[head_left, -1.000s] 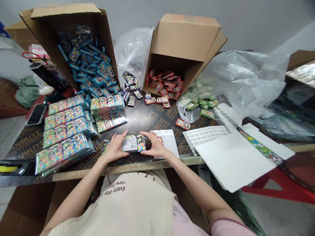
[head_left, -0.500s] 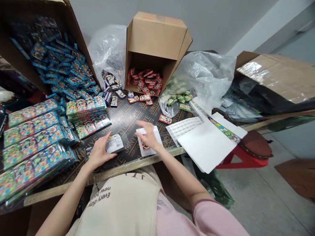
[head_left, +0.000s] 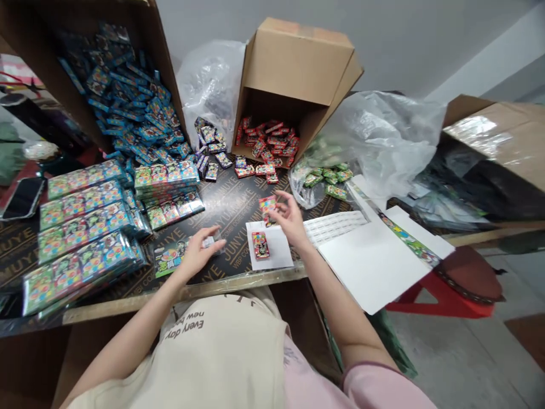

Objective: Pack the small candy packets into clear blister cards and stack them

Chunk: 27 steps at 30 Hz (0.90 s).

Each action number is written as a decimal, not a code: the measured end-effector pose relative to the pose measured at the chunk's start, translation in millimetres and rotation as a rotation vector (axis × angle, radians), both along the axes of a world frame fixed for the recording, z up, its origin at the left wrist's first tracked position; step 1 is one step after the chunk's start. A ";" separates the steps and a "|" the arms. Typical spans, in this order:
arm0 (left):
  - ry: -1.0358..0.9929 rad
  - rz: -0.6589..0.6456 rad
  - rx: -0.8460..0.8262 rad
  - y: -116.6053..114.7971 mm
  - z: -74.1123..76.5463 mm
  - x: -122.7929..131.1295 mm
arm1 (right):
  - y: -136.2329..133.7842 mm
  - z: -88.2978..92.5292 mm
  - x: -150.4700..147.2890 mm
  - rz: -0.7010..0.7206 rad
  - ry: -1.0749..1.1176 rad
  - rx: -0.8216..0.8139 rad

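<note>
My right hand (head_left: 292, 218) pinches a small red printed box (head_left: 268, 205) just above the far edge of a white card (head_left: 279, 255). On that card lies another red box (head_left: 261, 245), face up. My left hand (head_left: 200, 253) curves its fingers around a clear packet with a pale printed label (head_left: 208, 242), mostly hidden by the hand. Partly under the left forearm lies a green and black printed card (head_left: 168, 260).
Stacks of wrapped multi-packs (head_left: 85, 227) stand at left beside a phone (head_left: 23, 197). Behind are a carton of blue boxes (head_left: 128, 108), a carton (head_left: 298, 62) of red boxes and a bag of green boxes (head_left: 336, 191). White sheets (head_left: 370, 267) overhang the front edge at right.
My right hand has moved from over the white card to the far side and taken hold of a loose red box. My left hand has closed further over the packet. The view has shifted left.
</note>
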<state>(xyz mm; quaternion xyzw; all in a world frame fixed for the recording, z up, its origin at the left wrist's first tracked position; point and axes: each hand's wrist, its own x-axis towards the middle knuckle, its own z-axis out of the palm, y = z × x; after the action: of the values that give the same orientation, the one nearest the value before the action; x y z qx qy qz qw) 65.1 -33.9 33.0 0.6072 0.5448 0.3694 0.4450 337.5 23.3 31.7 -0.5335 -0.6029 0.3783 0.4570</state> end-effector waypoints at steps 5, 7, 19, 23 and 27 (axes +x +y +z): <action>-0.516 0.076 -0.281 6.2 15.0 26.0 | -40.1 17.2 -72.7 0.394 0.141 -0.187; -0.559 0.103 -0.329 6.9 15.4 18.4 | -42.9 17.6 -75.1 0.429 0.074 -0.118; -0.919 0.327 -0.592 -3.9 16.1 28.5 | -48.9 8.6 -98.7 0.178 -0.431 0.439; -0.614 0.146 -0.409 -9.9 11.3 15.8 | -41.9 5.1 -92.6 0.140 -0.433 0.443; 0.294 -0.084 0.070 -6.3 -2.6 -32.5 | -31.5 -12.0 -78.3 0.156 -0.476 0.325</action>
<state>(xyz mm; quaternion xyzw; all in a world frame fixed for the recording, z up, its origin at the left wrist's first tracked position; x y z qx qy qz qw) 32.6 -40.2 30.4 0.6921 0.5651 0.2763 0.3541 259.2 -8.1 19.6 -0.4791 -0.7848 0.1751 0.3519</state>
